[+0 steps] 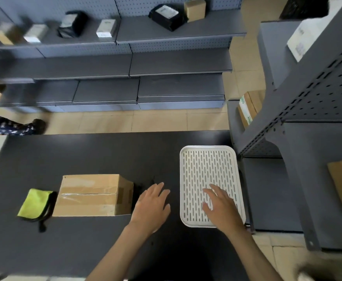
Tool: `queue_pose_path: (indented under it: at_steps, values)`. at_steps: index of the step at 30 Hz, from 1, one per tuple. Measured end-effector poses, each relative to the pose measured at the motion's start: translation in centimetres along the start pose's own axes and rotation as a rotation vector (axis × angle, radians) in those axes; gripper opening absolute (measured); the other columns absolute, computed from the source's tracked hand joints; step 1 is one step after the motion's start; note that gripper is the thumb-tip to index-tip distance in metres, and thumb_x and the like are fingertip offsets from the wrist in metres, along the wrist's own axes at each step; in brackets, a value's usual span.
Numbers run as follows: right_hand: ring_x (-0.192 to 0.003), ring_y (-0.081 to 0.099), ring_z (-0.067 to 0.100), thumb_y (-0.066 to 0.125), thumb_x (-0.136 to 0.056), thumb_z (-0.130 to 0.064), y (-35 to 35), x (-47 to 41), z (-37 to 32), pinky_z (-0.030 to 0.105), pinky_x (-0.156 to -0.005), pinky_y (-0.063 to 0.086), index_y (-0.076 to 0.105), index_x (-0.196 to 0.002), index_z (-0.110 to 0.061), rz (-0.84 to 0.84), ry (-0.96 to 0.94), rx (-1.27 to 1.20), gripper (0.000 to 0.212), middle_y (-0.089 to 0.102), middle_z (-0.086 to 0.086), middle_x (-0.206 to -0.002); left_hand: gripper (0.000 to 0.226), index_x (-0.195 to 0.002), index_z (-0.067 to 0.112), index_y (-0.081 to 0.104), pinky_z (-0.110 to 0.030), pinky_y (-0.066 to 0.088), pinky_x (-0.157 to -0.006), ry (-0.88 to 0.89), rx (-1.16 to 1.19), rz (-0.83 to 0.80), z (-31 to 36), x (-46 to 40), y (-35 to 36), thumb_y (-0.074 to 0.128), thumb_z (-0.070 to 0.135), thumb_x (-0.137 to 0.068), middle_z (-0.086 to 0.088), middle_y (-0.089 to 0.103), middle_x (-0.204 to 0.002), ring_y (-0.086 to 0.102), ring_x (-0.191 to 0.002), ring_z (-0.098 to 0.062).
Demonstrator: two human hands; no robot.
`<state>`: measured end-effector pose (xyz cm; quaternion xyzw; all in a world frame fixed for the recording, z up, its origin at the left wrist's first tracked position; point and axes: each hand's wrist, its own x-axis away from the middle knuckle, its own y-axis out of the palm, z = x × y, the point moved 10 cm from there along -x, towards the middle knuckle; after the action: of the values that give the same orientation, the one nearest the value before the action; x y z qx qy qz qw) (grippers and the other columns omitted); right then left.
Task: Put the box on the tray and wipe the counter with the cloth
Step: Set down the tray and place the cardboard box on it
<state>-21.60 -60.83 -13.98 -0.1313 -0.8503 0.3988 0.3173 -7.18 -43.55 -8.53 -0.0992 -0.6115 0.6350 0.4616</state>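
Two hands: your left hand (153, 205) and right hand (220, 205) are both spread, holding nothing.
Box (93, 195): lower left on the counter (85, 151) (not yet moved).
Tray (208, 159): bare, right, ready for it.
Cloth (34, 202): beside the box, left.

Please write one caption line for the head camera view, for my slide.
Both hands open: left hand beside the box, right hand over the empty tray.
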Motion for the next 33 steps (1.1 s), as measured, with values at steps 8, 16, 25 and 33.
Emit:
queue_pose_path:
  at_steps: [8, 16, 25, 33]
  values:
    - [-0.149, 0.038, 0.017, 0.050, -0.103, -0.048, 1.1, 1.0, -10.7, 0.040, -0.118, 0.037, 0.045, -0.152, -0.033, -0.014, -0.199, 0.189, 0.052, 0.035, -0.007, -0.166, 0.044, -0.143, 0.026, 0.051, -0.042, 0.030, -0.122, -0.065, 0.050, 0.183, -8.4, 5.7, -2.7, 0.046, 0.039, -0.101, -0.001, 0.036, -0.162, 0.028, -0.151, -0.023]
    - [-0.148, 0.040, 0.009, 0.050, -0.104, -0.048, 5.4, 2.4, -20.8, 0.031, -0.118, 0.040, 0.041, -0.154, -0.038, -0.106, -0.296, 0.101, 0.052, 0.036, -0.015, -0.164, 0.042, -0.128, 0.026, 0.056, -0.044, 0.049, -0.102, -0.161, 0.136, 0.366, -18.5, 11.0, -5.0, 0.070, 0.028, -0.088, -0.002, 0.055, -0.144, 0.053, -0.132, -0.027]
    - [-0.149, 0.037, 0.010, 0.056, -0.102, -0.041, 10.8, 2.5, -29.2, 0.035, -0.119, 0.039, 0.041, -0.155, -0.033, -0.136, -0.187, -0.020, 0.055, 0.031, -0.012, -0.164, 0.063, -0.145, 0.036, 0.038, -0.048, 0.033, -0.117, -0.232, 0.163, 0.275, -29.3, 13.1, -4.2, 0.063, 0.042, -0.088, -0.009, 0.021, -0.165, 0.029, -0.149, -0.034]
    - [-0.129, 0.049, 0.009, 0.066, -0.100, -0.026, 13.2, 2.2, -30.5, 0.032, -0.112, 0.042, 0.057, -0.133, -0.032, -0.060, 0.017, -0.399, 0.034, 0.043, -0.004, -0.152, 0.080, -0.152, 0.048, 0.020, -0.043, 0.036, -0.115, -0.163, 0.748, 0.072, -32.5, 11.5, -2.6, 0.065, 0.053, -0.086, 0.007, 0.031, -0.154, 0.030, -0.145, -0.028]
